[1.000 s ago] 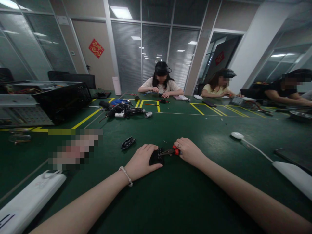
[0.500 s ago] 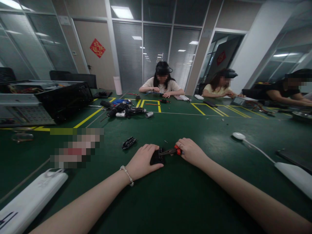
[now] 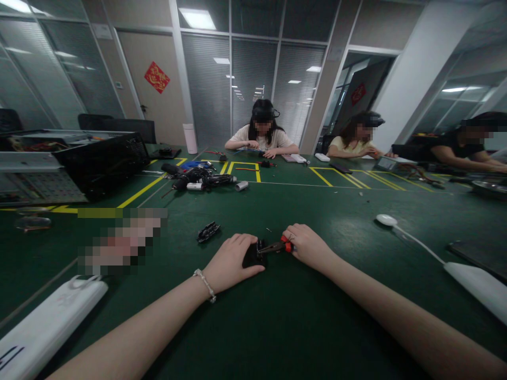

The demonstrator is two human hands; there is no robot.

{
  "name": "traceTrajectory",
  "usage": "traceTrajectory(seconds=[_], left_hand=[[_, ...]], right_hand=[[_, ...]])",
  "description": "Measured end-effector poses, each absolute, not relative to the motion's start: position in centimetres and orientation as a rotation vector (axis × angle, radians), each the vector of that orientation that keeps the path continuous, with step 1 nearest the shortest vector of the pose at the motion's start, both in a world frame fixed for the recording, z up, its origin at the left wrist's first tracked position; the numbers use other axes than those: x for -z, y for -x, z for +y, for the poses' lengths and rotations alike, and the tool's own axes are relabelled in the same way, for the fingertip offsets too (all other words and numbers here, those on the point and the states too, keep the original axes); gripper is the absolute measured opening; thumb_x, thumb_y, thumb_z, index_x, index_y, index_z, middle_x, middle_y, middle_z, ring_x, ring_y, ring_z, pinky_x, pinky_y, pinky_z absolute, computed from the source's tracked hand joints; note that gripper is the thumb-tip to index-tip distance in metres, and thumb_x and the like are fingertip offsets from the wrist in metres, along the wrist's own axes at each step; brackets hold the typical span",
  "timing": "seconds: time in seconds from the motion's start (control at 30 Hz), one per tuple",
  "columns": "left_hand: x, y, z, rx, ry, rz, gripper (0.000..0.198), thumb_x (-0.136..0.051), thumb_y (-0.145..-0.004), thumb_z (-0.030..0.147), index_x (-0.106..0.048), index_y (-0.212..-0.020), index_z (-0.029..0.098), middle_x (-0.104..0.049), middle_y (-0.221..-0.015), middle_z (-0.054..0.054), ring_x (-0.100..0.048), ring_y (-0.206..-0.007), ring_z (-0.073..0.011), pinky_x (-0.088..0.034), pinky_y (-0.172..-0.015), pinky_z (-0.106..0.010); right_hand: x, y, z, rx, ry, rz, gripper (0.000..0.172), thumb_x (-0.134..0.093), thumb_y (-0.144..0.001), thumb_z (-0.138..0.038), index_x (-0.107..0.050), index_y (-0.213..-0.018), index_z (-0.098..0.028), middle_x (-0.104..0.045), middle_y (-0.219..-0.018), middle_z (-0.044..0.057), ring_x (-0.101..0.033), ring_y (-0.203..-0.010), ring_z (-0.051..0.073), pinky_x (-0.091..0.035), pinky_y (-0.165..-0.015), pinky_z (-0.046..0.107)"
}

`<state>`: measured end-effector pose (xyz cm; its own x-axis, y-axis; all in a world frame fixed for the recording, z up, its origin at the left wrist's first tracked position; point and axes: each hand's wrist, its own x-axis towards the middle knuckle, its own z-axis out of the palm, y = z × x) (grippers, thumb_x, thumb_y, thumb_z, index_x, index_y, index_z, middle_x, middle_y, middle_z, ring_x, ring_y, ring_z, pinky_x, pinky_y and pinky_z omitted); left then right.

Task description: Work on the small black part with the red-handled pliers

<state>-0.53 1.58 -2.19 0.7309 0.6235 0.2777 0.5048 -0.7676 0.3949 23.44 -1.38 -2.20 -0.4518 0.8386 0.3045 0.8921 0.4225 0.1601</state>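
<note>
With thumb and fingers around its left side, my left hand (image 3: pixel 233 259) holds a small black boxy part (image 3: pixel 254 256) down on the green table (image 3: pixel 277 327). My right hand (image 3: pixel 307 246) is closed on the red handles of a pair of pliers (image 3: pixel 275 247). The pliers point left, and their jaws reach the top right of the black part. Whether the jaws grip anything is too small to tell. A dark, ridged plastic piece (image 3: pixel 208 231) lies beyond my left hand. Just past the pliers is a tiny light sliver (image 3: pixel 269 229).
An opened computer case (image 3: pixel 106 163) stands at the left. Further back lie a heap of black cables and tools (image 3: pixel 209 179) and a pink bottle (image 3: pixel 190 139). White devices (image 3: pixel 51 327) flank my forearms, one with a corded white puck (image 3: pixel 386 220). Several people sit across the table.
The pliers and my right hand have shifted very slightly left, along with a small shift of the whole view. My left hand keeps its hold on the black part.
</note>
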Motion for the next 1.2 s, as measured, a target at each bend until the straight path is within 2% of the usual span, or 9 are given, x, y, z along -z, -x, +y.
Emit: traceTrajectory(seconds=[1.2], left_hand=[[1.92, 0.57, 1.52, -0.562, -2.649, 0.88, 0.053, -0.057, -0.071, 0.048, -0.042, -0.113, 0.021, -0.049, -0.113, -0.005, -0.045, -0.103, -0.0231, -0.036, -0.088, -0.037]], right_hand=[[1.96, -23.48, -1.6, 0.478, 1.591, -2.476, 0.023, -0.054, -0.064, -0.011, -0.053, -0.087, -0.014, -0.054, -0.083, 0.006, -0.046, -0.075, 0.017, -0.035, -0.068, 0.029]])
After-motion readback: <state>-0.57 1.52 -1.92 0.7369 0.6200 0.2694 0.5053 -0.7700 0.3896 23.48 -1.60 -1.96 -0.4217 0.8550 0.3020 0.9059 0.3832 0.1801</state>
